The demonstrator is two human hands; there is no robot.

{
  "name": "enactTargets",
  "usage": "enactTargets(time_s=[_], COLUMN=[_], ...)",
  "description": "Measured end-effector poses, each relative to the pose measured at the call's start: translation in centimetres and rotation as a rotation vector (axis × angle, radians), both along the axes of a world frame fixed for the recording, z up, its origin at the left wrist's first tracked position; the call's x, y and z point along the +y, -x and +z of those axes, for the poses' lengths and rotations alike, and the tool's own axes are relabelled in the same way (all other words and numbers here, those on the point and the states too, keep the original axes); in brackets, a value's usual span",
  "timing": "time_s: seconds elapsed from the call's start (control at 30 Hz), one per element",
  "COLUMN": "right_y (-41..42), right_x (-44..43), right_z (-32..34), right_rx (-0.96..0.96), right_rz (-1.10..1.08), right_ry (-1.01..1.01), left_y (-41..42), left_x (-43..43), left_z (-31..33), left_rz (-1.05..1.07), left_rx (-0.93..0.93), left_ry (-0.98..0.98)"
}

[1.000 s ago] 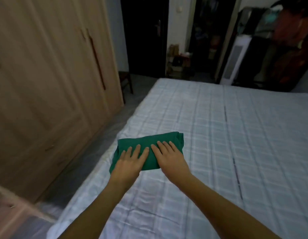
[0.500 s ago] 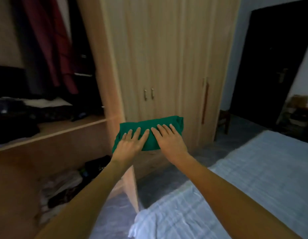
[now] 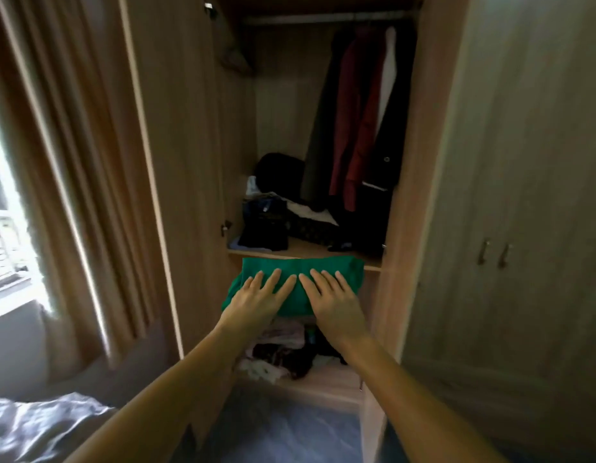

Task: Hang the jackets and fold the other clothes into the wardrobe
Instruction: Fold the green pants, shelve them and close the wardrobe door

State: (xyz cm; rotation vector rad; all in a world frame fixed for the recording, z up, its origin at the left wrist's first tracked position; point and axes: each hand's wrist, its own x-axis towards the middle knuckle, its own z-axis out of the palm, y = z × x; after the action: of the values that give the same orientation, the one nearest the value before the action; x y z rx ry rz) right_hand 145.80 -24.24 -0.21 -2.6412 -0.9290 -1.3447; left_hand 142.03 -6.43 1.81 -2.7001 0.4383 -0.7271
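A folded green garment [image 3: 298, 277] is held flat between my two hands, in the air in front of the open wardrobe. My left hand [image 3: 256, 302] grips its left half and my right hand [image 3: 333, 300] its right half, fingers spread on top. The garment hangs just below the front edge of the wooden middle shelf [image 3: 363, 261]. Above that shelf, several jackets [image 3: 356, 128], red and dark, hang from a rail [image 3: 323, 18]. Dark folded clothes [image 3: 266, 225] lie on the shelf.
A heap of loose clothes [image 3: 283, 349] fills the bottom compartment under my hands. The open wardrobe door [image 3: 176, 162] stands to the left, closed doors with two handles [image 3: 493, 253] to the right. Curtain [image 3: 76, 162] and window at left; bed corner [image 3: 39, 426] bottom left.
The garment left the bed in both hands. I turned left past the closed doors and now face the open compartment, with the garment at shelf height.
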Motion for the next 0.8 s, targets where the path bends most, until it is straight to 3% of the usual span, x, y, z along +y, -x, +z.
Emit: enactTargets(time_s=[0.27,0.8], right_y=[-5.8,-22.2], right_x=[8.9,17.5], right_z=[1.5,2.7], right_rx=[-0.055,0.046], right_rz=[0.082,-0.12], right_ry=[0.032,0.12], left_y=[-3.8,-23.3], left_x=[8.4,17.4], left_z=[0.6,-0.2], left_rz=[0.062,-0.071], left_rx=[-0.078,-0.019], left_ry=[0.052,0.169])
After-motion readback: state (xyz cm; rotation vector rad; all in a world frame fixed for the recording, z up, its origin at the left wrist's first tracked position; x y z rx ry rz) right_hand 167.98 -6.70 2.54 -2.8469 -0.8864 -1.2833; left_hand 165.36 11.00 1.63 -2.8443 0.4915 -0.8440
